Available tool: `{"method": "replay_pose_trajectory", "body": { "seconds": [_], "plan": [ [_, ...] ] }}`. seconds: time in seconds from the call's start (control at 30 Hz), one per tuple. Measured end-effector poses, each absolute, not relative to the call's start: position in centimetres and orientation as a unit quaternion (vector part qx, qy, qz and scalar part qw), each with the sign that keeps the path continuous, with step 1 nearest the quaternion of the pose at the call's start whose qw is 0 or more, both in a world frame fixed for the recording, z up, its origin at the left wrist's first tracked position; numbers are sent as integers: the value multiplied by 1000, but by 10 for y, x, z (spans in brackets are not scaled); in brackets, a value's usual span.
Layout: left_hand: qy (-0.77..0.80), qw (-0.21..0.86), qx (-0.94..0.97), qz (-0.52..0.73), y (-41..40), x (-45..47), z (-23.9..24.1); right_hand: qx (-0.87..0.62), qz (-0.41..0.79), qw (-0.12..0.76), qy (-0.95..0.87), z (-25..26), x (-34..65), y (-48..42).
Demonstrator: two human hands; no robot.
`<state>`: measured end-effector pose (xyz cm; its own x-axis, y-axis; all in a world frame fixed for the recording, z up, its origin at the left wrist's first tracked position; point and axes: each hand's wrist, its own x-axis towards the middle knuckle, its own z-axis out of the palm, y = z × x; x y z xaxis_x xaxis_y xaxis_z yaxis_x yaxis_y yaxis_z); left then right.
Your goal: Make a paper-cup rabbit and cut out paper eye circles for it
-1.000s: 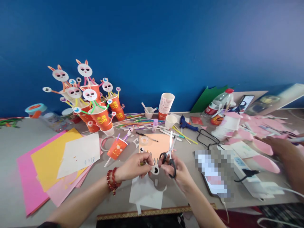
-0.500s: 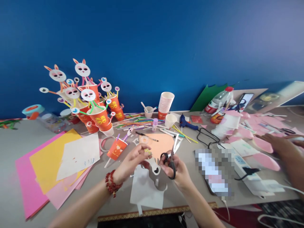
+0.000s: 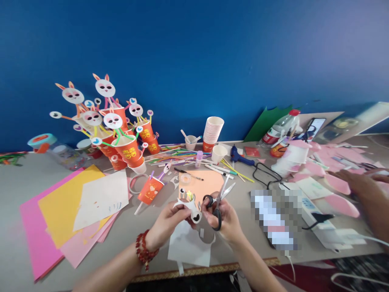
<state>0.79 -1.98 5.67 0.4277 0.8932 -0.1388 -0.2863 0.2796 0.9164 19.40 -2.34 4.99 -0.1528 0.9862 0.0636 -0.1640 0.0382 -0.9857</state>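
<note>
A small white paper piece with a black heart on it is pinched between the fingers of my left hand. My right hand holds black-handled scissors, fingers in the loops, blades parted and pointing up, away from the paper. Below both hands lies a cut sheet of white paper. An orange sheet is just beyond them, with small cut-outs near its edge. Left of my hands, an orange paper cup leans with purple straws and a small paper face.
Rabbit-faced cups stand at the back left, above coloured paper sheets. Straws, markers, a cup stack and a blue glue gun lie along the back. At right are a phone, a power strip and another person's hand.
My left hand has turned over and drawn slightly nearer to me with the paper. The scissors' blades have spread wider and swung right.
</note>
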Motion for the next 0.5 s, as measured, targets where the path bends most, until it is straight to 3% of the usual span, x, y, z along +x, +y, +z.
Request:
{"method": "replay_pose_trajectory", "body": {
  "seconds": [0.23,0.37,0.5],
  "plan": [
    [402,684,429,432,-21,7,56,-430,554,521,-486,46,193,-27],
    [426,627,447,475,-20,8,66,-410,621,456,-489,39,193,-43],
    [405,636,421,504,-18,10,67,-394,648,412,-505,31,191,-60]
  ]
}}
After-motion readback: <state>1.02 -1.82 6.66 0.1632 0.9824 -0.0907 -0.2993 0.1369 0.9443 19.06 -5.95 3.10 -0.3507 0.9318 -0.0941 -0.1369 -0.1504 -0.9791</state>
